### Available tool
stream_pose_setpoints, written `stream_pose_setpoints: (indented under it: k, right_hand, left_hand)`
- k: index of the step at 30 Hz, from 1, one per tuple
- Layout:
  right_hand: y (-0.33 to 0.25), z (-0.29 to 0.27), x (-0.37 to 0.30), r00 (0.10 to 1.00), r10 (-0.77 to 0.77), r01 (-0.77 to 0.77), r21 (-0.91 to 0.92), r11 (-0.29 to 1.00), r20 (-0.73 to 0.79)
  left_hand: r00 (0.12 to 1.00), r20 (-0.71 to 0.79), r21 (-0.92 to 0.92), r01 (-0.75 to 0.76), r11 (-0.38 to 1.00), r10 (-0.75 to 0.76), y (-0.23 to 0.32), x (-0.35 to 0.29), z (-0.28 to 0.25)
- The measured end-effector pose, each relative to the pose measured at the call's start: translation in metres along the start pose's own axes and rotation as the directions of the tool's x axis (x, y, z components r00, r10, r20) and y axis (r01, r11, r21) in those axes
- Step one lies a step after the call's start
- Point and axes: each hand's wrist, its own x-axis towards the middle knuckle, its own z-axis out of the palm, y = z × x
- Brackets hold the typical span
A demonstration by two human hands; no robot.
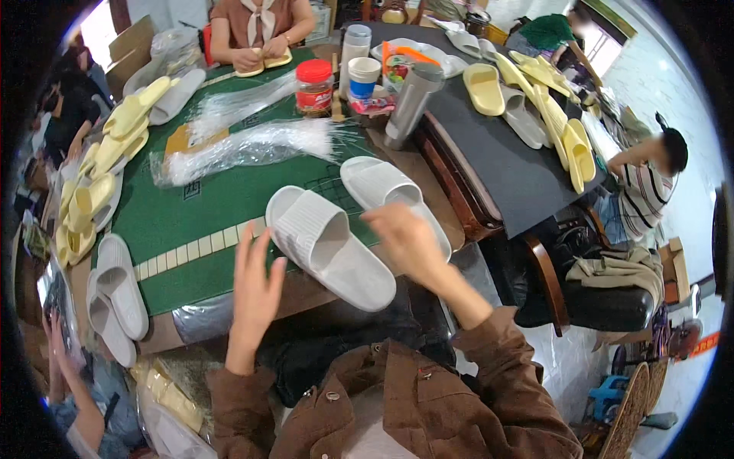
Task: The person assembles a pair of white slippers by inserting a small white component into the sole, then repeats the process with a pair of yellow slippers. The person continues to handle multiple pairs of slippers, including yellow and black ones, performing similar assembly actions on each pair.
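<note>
Two grey slide slippers lie in front of me with their toes away from me. The left slipper (332,249) is wholly visible, its heel past the table's near edge. My left hand (258,287) is beside it on the left, fingers spread, with nothing in it. Over the right slipper (382,183) is my right hand (409,241), its fingers curled together and slightly blurred. It hides part of that slipper, and whatever the fingers may hold cannot be made out. Bundles of clear thin plastic strips (252,149) lie beyond the slippers.
A row of cream tiles (195,249) crosses the green table mat (222,206). Grey slippers (122,287) and yellow slippers (88,199) line the left edge. A red-lidded jar (314,88) and steel tumbler (413,107) stand behind. Other people (264,27) sit around the tables.
</note>
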Motion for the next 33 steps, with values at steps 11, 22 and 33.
stream_pose_setpoints:
  k: [11, 22, 33]
  right_hand:
    - [0.121, -0.023, -0.004, 0.986, 0.07, -0.121, -0.363, 0.924, -0.152]
    - [0.024, 0.03, -0.018, 0.952, 0.217, -0.177, -0.189, 0.966, 0.216]
    - [-0.027, 0.011, 0.07, 0.786, 0.048, -0.552, 0.665, 0.503, 0.616]
  left_hand:
    - [0.987, 0.069, 0.191, -0.154, 0.969, 0.144, 0.019, 0.013, 0.068]
    - [0.999, -0.032, 0.005, -0.002, 1.0, 0.002, -0.021, 0.003, 0.024]
    - [0.995, -0.043, -0.088, -0.089, 0.992, 0.086, -0.02, 0.088, 0.011]
